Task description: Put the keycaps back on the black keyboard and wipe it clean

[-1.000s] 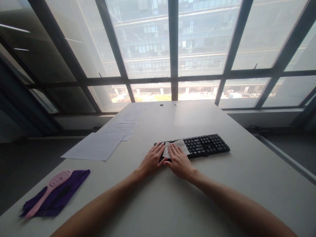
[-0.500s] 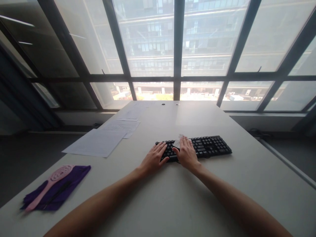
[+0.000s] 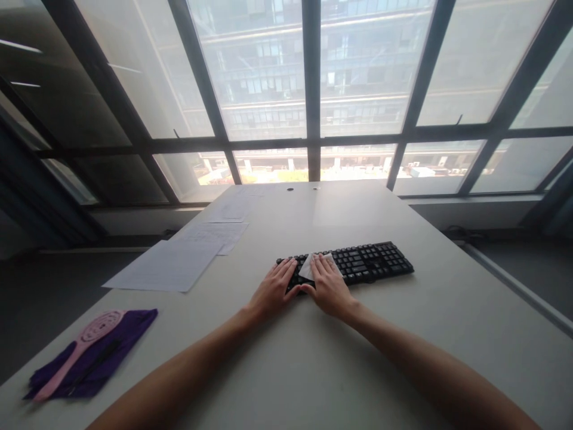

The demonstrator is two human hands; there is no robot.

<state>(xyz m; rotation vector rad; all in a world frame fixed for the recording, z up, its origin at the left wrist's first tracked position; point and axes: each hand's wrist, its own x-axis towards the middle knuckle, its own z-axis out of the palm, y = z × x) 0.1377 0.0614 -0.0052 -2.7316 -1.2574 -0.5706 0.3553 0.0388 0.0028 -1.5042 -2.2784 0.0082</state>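
A black keyboard (image 3: 373, 263) lies on the white table, tilted slightly up to the right. My left hand (image 3: 274, 286) rests with its fingers stretched out flat on the keyboard's left end. My right hand (image 3: 329, 286) holds a white tissue (image 3: 307, 269) pressed under its fingers against the keys, just right of the left hand. Part of the tissue shows at both sides of the fingers. The two thumbs nearly meet at the keyboard's near edge. Several keys at the left are hidden by the hands.
On the table's left lie sheets of paper (image 3: 168, 266). Nearer, a pink hairbrush (image 3: 96, 331) and a thin dark item (image 3: 96, 364) lie on a purple cloth (image 3: 129, 334). A cable hole (image 3: 290, 189) sits near the far edge, before large windows.
My right hand has slid left along the keys with the tissue, closer to my left hand. More of the tissue now shows. The whole view has shifted slightly.
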